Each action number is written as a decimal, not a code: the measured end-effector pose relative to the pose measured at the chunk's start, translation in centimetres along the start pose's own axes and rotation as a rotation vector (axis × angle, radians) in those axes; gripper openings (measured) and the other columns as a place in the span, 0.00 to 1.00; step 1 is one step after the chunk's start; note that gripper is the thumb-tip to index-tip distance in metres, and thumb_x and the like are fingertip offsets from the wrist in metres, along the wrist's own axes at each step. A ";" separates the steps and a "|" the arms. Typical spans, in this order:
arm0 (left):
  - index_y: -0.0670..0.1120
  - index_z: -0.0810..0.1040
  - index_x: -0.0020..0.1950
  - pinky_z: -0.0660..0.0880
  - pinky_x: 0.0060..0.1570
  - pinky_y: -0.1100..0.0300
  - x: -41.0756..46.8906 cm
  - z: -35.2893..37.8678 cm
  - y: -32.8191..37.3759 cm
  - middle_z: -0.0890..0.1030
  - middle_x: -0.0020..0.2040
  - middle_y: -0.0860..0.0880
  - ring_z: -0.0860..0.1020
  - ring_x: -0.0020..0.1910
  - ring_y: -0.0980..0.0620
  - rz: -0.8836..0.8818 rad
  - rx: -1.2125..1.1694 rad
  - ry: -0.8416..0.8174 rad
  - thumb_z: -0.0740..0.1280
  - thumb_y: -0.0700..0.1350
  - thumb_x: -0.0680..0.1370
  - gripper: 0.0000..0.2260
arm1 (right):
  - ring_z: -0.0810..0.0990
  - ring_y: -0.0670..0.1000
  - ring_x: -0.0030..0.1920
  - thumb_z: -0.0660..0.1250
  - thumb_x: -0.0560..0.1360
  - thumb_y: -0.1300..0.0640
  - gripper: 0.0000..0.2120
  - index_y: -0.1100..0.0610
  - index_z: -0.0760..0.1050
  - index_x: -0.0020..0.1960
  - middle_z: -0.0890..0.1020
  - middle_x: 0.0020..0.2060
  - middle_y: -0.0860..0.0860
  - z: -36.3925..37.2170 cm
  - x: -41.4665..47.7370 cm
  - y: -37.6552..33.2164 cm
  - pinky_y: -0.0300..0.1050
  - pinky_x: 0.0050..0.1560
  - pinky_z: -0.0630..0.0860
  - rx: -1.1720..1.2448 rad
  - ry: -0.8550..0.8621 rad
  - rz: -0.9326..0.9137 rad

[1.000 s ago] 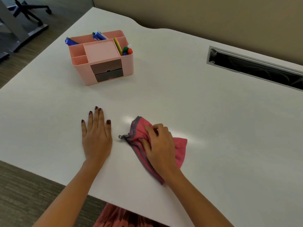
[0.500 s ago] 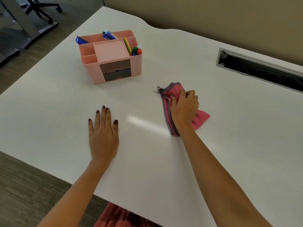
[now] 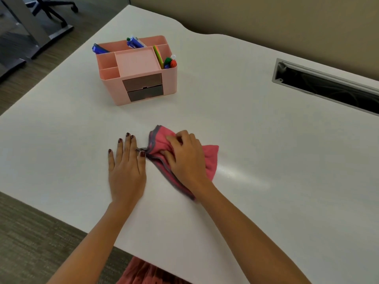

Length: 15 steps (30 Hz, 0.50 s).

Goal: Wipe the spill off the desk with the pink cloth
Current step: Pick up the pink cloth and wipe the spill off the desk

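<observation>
The pink cloth [image 3: 211, 160] with a grey hem lies bunched on the white desk [image 3: 266, 201], near its front middle. My right hand [image 3: 185, 158] presses down on it, fingers curled into the fabric. My left hand [image 3: 126, 167] rests flat on the desk, fingers together, just left of the cloth; the cloth's grey corner loop touches its index finger. A faint shiny streak [image 3: 242, 174] shows on the desk to the right of the cloth. No clear puddle is visible.
A pink desk organizer [image 3: 137, 70] with pens, markers and two grey drawers stands at the back left. A long cable slot [image 3: 326, 87] is cut into the desk at the back right. The desk's front edge runs close below my forearms. An office chair base [image 3: 53, 9] stands on the floor at far left.
My right hand has pulled the cloth back toward me and leftward from its farther position, ending beside my left hand. The left hand has stayed flat in place.
</observation>
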<state>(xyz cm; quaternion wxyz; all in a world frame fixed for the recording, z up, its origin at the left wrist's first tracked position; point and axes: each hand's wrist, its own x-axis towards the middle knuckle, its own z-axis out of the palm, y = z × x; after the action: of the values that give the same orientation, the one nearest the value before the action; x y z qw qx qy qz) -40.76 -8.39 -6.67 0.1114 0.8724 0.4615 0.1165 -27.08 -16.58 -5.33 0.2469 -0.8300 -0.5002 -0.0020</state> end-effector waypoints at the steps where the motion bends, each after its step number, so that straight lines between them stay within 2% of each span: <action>1: 0.44 0.55 0.77 0.47 0.76 0.49 0.0 0.0 0.0 0.56 0.78 0.49 0.53 0.77 0.50 0.001 0.003 -0.003 0.41 0.54 0.81 0.27 | 0.73 0.53 0.48 0.62 0.77 0.48 0.15 0.56 0.75 0.59 0.76 0.52 0.54 -0.5 -0.6 0.8 0.48 0.48 0.71 -0.006 0.013 0.024; 4: 0.45 0.53 0.77 0.47 0.76 0.49 -0.1 0.0 0.0 0.55 0.78 0.49 0.52 0.77 0.50 0.004 0.012 -0.016 0.39 0.55 0.80 0.28 | 0.73 0.53 0.46 0.64 0.76 0.48 0.15 0.55 0.76 0.58 0.76 0.50 0.54 -2.2 -1.7 3.7 0.47 0.46 0.70 -0.067 0.089 0.162; 7: 0.44 0.53 0.77 0.47 0.76 0.48 -0.1 0.0 0.2 0.55 0.78 0.48 0.52 0.77 0.49 -0.001 0.026 -0.013 0.38 0.56 0.80 0.29 | 0.73 0.55 0.47 0.65 0.76 0.49 0.15 0.56 0.76 0.58 0.76 0.50 0.55 -3.4 -1.4 6.5 0.49 0.47 0.70 -0.094 0.202 0.401; 10: 0.44 0.54 0.77 0.48 0.76 0.47 -0.1 0.0 0.2 0.56 0.78 0.47 0.53 0.77 0.48 -0.002 0.035 -0.010 0.39 0.56 0.81 0.29 | 0.73 0.55 0.47 0.64 0.76 0.48 0.16 0.56 0.74 0.60 0.75 0.51 0.55 -3.2 -0.2 6.3 0.49 0.47 0.70 -0.146 0.235 0.577; 12: 0.43 0.55 0.77 0.49 0.76 0.47 -0.1 0.0 0.3 0.57 0.78 0.47 0.54 0.77 0.47 0.000 0.034 -0.005 0.40 0.56 0.81 0.28 | 0.73 0.55 0.47 0.64 0.76 0.48 0.16 0.56 0.74 0.59 0.75 0.50 0.55 -2.6 -0.1 5.0 0.48 0.46 0.70 -0.158 0.219 0.511; 15: 0.41 0.60 0.75 0.52 0.75 0.44 0.3 0.0 0.7 0.63 0.75 0.43 0.59 0.76 0.44 -0.027 0.026 0.021 0.46 0.53 0.81 0.26 | 0.73 0.53 0.46 0.64 0.76 0.49 0.15 0.54 0.75 0.60 0.76 0.50 0.53 -2.2 -1.1 4.3 0.46 0.45 0.70 -0.096 0.154 0.281</action>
<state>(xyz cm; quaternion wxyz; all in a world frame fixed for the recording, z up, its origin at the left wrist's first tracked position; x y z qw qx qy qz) -40.05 -8.50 -6.45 0.0969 0.8663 0.4756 0.1181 -23.55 -20.02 -5.46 0.2424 -0.9000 -0.3580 -0.0548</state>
